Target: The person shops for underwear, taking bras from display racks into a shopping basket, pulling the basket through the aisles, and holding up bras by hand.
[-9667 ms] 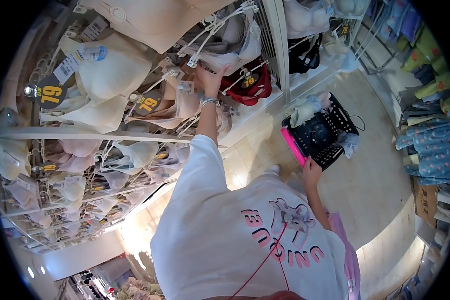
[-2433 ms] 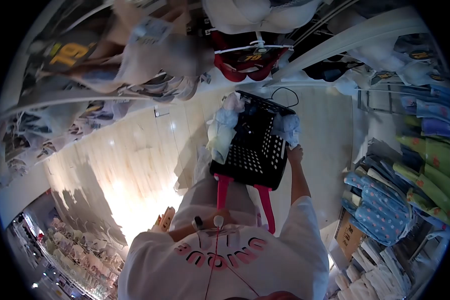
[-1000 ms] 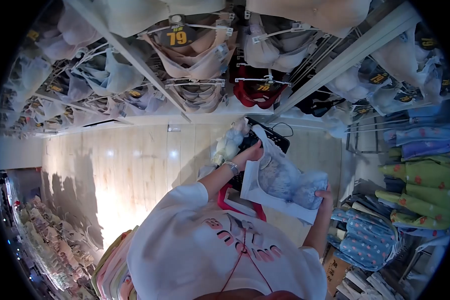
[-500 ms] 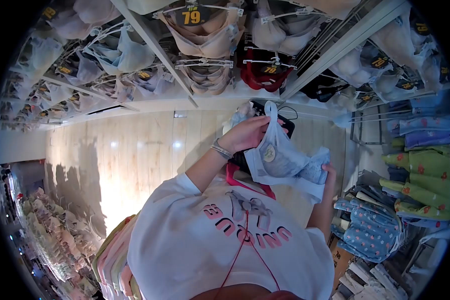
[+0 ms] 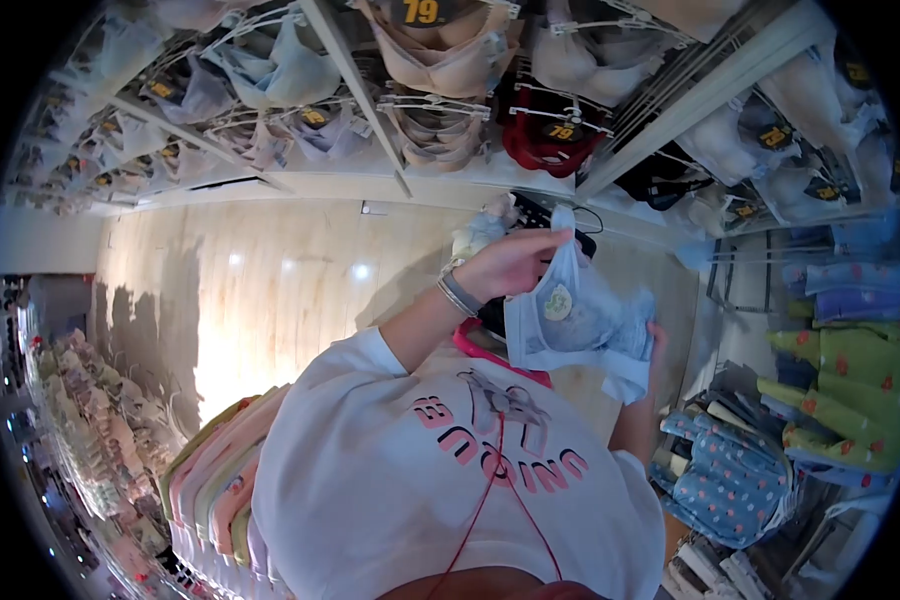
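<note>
My left hand [image 5: 515, 265], with bands around its wrist, pinches the strap of a pale blue bra [image 5: 595, 325] in front of my chest. A round light tag [image 5: 556, 303] shows on one cup. At the other end of the bra, my right hand [image 5: 657, 348] has its fingers closed on the side band; most of that hand is hidden behind the fabric. The bra hangs spread between the two hands. Just beyond my left hand are a dark object [image 5: 535, 210] and a bunch of pale fabric [image 5: 485, 228], both partly covered.
Racks of hanging bras [image 5: 450, 60] with price signs [image 5: 420, 12] line the wall ahead. Green printed garments [image 5: 850, 370] and blue dotted garments [image 5: 730, 470] hang at the right. Pastel clothes [image 5: 220, 480] hang at the lower left. A pink edge [image 5: 490, 360] shows by my waist.
The camera view has shifted slightly, so the racks appear farther right and higher. Both hands keep hold of the bra, whose strap has drooped a little at my left hand.
</note>
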### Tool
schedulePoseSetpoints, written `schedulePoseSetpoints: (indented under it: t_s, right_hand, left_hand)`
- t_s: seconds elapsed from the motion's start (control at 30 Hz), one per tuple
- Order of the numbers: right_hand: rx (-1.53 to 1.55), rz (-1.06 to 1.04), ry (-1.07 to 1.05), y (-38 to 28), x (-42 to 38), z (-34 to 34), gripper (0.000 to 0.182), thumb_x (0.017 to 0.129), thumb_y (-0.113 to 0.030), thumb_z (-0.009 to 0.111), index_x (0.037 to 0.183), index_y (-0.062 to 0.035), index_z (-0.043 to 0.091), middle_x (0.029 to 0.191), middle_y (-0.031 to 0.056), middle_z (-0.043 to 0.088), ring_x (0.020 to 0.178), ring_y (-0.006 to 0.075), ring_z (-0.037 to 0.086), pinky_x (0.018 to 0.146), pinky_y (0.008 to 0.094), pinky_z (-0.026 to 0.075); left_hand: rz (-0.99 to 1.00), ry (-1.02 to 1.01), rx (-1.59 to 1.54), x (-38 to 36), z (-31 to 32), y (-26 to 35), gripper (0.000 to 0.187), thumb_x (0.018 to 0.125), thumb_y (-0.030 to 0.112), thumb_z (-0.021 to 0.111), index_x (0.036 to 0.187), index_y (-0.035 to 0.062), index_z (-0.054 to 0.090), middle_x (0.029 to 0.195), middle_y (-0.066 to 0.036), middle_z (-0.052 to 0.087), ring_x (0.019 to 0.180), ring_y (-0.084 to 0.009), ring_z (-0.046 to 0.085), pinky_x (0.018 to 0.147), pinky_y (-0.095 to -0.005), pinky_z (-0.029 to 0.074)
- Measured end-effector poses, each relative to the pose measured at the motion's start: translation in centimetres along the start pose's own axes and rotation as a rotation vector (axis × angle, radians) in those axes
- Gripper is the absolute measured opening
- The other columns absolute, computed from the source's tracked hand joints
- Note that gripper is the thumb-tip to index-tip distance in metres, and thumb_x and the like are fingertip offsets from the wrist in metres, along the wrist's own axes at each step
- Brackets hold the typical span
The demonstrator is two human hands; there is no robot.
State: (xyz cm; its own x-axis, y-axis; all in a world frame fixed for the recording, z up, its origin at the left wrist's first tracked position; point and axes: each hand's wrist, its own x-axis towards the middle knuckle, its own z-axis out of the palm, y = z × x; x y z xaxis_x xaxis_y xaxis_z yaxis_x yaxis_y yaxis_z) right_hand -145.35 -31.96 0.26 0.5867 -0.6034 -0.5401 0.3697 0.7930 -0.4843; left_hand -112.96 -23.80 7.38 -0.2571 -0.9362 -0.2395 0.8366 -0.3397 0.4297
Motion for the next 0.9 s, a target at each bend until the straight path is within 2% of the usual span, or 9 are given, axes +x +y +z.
schedulePoseSetpoints:
  t_s: [0.03,0.17,0.27,0.37,0.47,0.57,0.73,0.83,0.9]
  right_hand:
    - [-0.064,-0.009,-0.046,-0.1,0.1,-1.1,0.052,0.071,-0.02,0.062,0.118,0.0005,0.052,0.105,0.0166,0.063,0.094,0.0317,0.064,0.085,0.0441,0.052]
    - [-0.412,-0.015,-0.014,0.0,0.4,-5.5,0.059,0.073,-0.012,0.068,0.127,-0.0015,0.046,0.113,0.0107,0.059,0.106,0.0264,0.058,0.094,0.0393,0.047]
    - [-0.487,0.134,-0.17,0.9,0.6,-4.1,0.062,0.076,-0.012,0.069,0.131,-0.0027,0.043,0.118,0.0076,0.056,0.113,0.0223,0.053,0.099,0.0359,0.041]
    - [-0.637,0.155,-0.187,2.1,1.6,-4.5,0.059,0.082,-0.019,0.068,0.133,-0.0044,0.043,0.12,0.0065,0.055,0.113,0.0197,0.052,0.099,0.0334,0.039]
    - [-0.386,0.186,-0.09,2.7,2.2,-5.3,0.052,0.086,-0.025,0.065,0.13,-0.0029,0.047,0.12,0.0063,0.056,0.113,0.019,0.053,0.099,0.0335,0.038]
    - [-0.411,0.109,-0.001,3.3,3.6,-5.7,0.042,0.089,-0.025,0.061,0.123,-0.0024,0.052,0.115,0.0056,0.058,0.111,0.0178,0.053,0.098,0.0337,0.038]
    - [-0.783,0.052,0.329,5.0,6.2,-8.3,0.035,0.085,-0.022,0.065,0.112,-0.0017,0.056,0.104,0.0046,0.06,0.099,0.0179,0.058,0.086,0.0332,0.045]
    - [-0.764,0.041,0.404,7.0,7.0,-11.6,0.031,0.08,-0.019,0.068,0.106,-0.0027,0.06,0.096,0.0037,0.061,0.087,0.0174,0.06,0.073,0.0323,0.048]
    - [-0.734,-0.107,0.486,9.9,6.5,-11.8,0.027,0.074,-0.011,0.07,0.098,-0.0024,0.063,0.088,0.0057,0.062,0.079,0.0173,0.062,0.065,0.0324,0.049]
  left_hand:
    - [-0.012,0.046,0.018,-0.7,1.1,0.0,0.026,0.092,0.028,0.059,0.099,0.0032,0.061,0.101,-0.011,0.065,0.096,-0.0198,0.062,0.085,-0.034,0.048]
    - [0.123,0.079,0.238,-1.3,0.2,-2.6,0.021,0.096,0.023,0.052,0.092,0.0028,0.059,0.089,-0.01,0.066,0.088,-0.0186,0.064,0.081,-0.0309,0.049]
    - [0.111,0.141,0.331,-1.7,-0.4,-4.8,0.021,0.097,0.02,0.049,0.091,0.0018,0.058,0.087,-0.01,0.066,0.084,-0.0183,0.065,0.078,-0.0308,0.05]
    - [0.141,0.241,0.375,-1.7,-0.9,-6.5,0.022,0.097,0.02,0.046,0.091,0.0009,0.057,0.084,-0.01,0.065,0.081,-0.0174,0.065,0.076,-0.0297,0.05]
    - [0.146,0.234,0.413,-2.3,-2.2,-6.9,0.02,0.098,0.02,0.045,0.093,0.0036,0.056,0.083,-0.008,0.066,0.083,-0.0166,0.065,0.075,-0.029,0.05]
    - [0.17,0.258,0.476,-2.5,-3.6,-7.6,0.021,0.097,0.019,0.044,0.092,0.003,0.057,0.081,-0.007,0.065,0.078,-0.0165,0.064,0.074,-0.0294,0.05]
    - [0.312,0.229,0.897,-1.1,-8.0,-10.0,0.021,0.092,0.018,0.045,0.084,0.0026,0.058,0.073,-0.008,0.065,0.07,-0.0187,0.063,0.068,-0.0319,0.049]
    - [0.279,0.216,1.257,-1.8,-11.0,-10.8,0.023,0.091,0.021,0.046,0.078,0.0064,0.059,0.071,-0.008,0.064,0.07,-0.0271,0.064,0.063,-0.0381,0.049]
    - [0.158,0.199,1.557,-0.8,-15.5,-13.3,0.02,0.087,0.025,0.05,0.082,0.0081,0.06,0.075,-0.008,0.065,0.074,-0.0275,0.065,0.065,-0.0421,0.047]
